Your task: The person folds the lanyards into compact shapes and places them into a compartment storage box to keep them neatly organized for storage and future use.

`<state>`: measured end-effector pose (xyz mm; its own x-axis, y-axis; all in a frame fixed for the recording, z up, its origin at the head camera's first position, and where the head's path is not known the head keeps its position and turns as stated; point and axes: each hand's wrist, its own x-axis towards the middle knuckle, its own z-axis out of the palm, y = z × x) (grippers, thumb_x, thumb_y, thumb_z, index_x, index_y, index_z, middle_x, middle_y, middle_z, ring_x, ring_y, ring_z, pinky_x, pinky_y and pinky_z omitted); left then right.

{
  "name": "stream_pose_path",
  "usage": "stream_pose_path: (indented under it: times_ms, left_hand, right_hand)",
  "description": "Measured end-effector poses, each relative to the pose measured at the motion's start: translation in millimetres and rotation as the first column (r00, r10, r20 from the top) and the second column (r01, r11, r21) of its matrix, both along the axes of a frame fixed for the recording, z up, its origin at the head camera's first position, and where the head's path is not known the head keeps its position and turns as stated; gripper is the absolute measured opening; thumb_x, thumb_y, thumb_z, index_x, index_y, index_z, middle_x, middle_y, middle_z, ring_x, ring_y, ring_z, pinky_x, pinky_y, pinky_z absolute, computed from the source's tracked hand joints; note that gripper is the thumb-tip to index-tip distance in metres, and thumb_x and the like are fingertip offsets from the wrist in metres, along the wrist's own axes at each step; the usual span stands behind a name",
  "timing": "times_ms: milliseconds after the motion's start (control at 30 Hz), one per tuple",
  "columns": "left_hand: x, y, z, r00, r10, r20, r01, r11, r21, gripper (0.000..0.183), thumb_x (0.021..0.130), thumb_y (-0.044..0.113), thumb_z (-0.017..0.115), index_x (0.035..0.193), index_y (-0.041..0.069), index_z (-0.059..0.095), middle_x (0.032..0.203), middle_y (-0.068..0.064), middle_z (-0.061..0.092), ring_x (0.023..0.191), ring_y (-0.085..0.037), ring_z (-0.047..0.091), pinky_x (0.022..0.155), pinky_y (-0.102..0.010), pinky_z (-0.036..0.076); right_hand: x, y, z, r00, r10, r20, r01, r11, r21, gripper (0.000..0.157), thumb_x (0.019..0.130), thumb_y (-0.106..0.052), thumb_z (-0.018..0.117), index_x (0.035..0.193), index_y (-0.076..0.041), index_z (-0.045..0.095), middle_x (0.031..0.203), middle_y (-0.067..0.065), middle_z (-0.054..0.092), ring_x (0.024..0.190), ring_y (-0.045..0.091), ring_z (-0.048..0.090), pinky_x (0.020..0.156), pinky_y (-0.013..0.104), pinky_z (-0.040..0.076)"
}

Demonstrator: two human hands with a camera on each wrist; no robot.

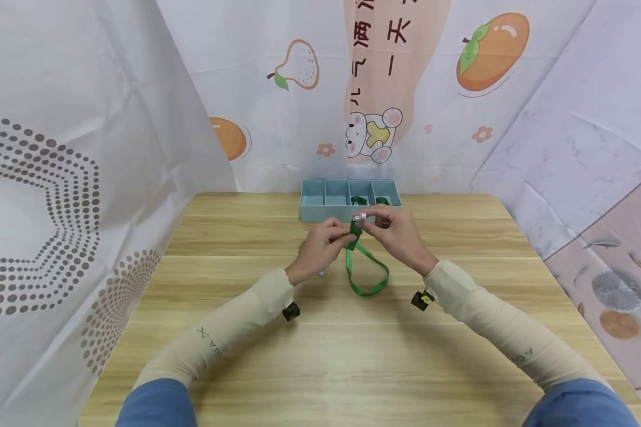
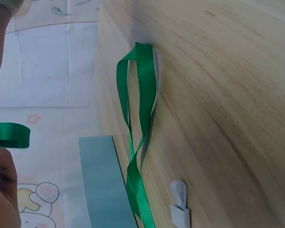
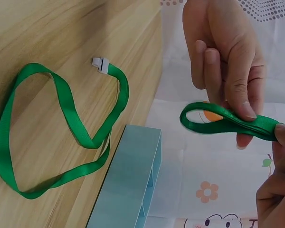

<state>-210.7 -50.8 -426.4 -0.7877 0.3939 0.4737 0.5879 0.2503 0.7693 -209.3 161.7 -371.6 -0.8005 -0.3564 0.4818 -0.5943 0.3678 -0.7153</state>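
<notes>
My left hand pinches a folded green lanyard between thumb and fingers. From the other side my right hand grips the lanyard's end, with a white plastic clip showing at its fingertips. The folded band makes a flat bundle with a rounded loop on the left hand's side, in the right wrist view. Below the hands, a second green lanyard lies loosely looped on the wooden table, its white clip resting on the wood.
A blue divided box stands at the table's back edge, just beyond the hands. Green lanyards lie in its two right compartments; the two left ones show bare floors. Printed cloth hangs behind the table.
</notes>
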Motion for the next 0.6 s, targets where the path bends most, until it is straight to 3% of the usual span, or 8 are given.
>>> stream_pose_path:
  times_ms: [133, 200, 267, 333, 433, 600]
  left_hand:
    - [0.1, -2.6, -1.4, 0.982, -0.082, 0.171, 0.063, 0.992, 0.112, 0.024, 0.104, 0.025, 0.064, 0.121, 0.013, 0.078, 0.089, -0.001, 0.071, 0.043, -0.032, 0.055, 0.041, -0.033, 0.045]
    - [0.2, -3.7, -1.6, 0.952, -0.143, 0.272, 0.091, 0.976, 0.197, 0.027, 0.105, 0.026, 0.063, 0.125, 0.013, 0.075, 0.093, -0.005, 0.076, 0.045, -0.034, 0.058, 0.041, -0.034, 0.046]
    - [0.2, -4.7, -1.4, 0.909, -0.199, 0.365, 0.093, 0.953, 0.289, 0.03, 0.106, 0.026, 0.061, 0.13, 0.012, 0.072, 0.098, -0.008, 0.077, 0.048, -0.03, 0.061, 0.043, -0.032, 0.048]
    - [-0.2, -5.4, -0.3, 0.865, -0.248, 0.436, 0.078, 0.925, 0.371, 0.033, 0.108, 0.028, 0.057, 0.132, 0.008, 0.07, 0.101, -0.009, 0.076, 0.05, -0.024, 0.063, 0.045, -0.03, 0.047]
    - [-2.0, -6.2, 2.1, 0.815, -0.279, 0.507, 0.024, 0.892, 0.451, 0.036, 0.108, 0.031, 0.057, 0.132, 0.006, 0.069, 0.084, -0.01, 0.074, 0.049, -0.017, 0.061, 0.045, -0.028, 0.045]
    - [-6.4, -6.3, 4.4, 0.778, -0.25, 0.577, -0.052, 0.889, 0.455, 0.03, 0.102, 0.026, 0.069, 0.125, 0.006, 0.071, 0.083, -0.009, 0.074, 0.048, -0.013, 0.059, 0.045, -0.026, 0.04]
  right_hand:
    - [1.7, -0.4, 0.7, 1.0, 0.001, 0.011, -0.001, 1.0, 0.004, 0.016, 0.096, -0.003, 0.074, 0.11, -0.007, 0.079, 0.096, 0.006, 0.073, 0.058, 0.018, 0.043, 0.053, 0.024, 0.033]
    - [2.7, -0.4, 0.7, 1.0, 0.013, 0.013, -0.013, 1.0, 0.0, 0.016, 0.096, -0.007, 0.074, 0.11, -0.012, 0.08, 0.095, 0.001, 0.073, 0.058, 0.017, 0.043, 0.053, 0.025, 0.033]
    - [4.0, -0.6, 0.1, 1.0, 0.025, 0.004, -0.025, 1.0, 0.005, 0.016, 0.096, -0.01, 0.075, 0.11, -0.017, 0.08, 0.095, -0.004, 0.073, 0.057, 0.017, 0.041, 0.052, 0.026, 0.032]
    - [5.6, -1.3, -1.1, 0.999, 0.038, -0.016, -0.037, 0.999, 0.022, 0.018, 0.095, -0.012, 0.076, 0.111, -0.02, 0.08, 0.092, -0.007, 0.072, 0.055, 0.017, 0.039, 0.05, 0.026, 0.031]
    - [7.7, -2.2, -5.0, 0.996, 0.052, -0.067, -0.048, 0.997, 0.067, 0.02, 0.094, -0.012, 0.077, 0.113, -0.02, 0.08, 0.085, -0.008, 0.069, 0.053, 0.015, 0.038, 0.05, 0.027, 0.031]
    - [11.9, -4.3, -11.4, 0.987, 0.096, -0.132, -0.08, 0.989, 0.121, 0.022, 0.093, -0.009, 0.078, 0.114, -0.016, 0.08, 0.086, -0.008, 0.068, 0.054, 0.011, 0.039, 0.051, 0.026, 0.032]
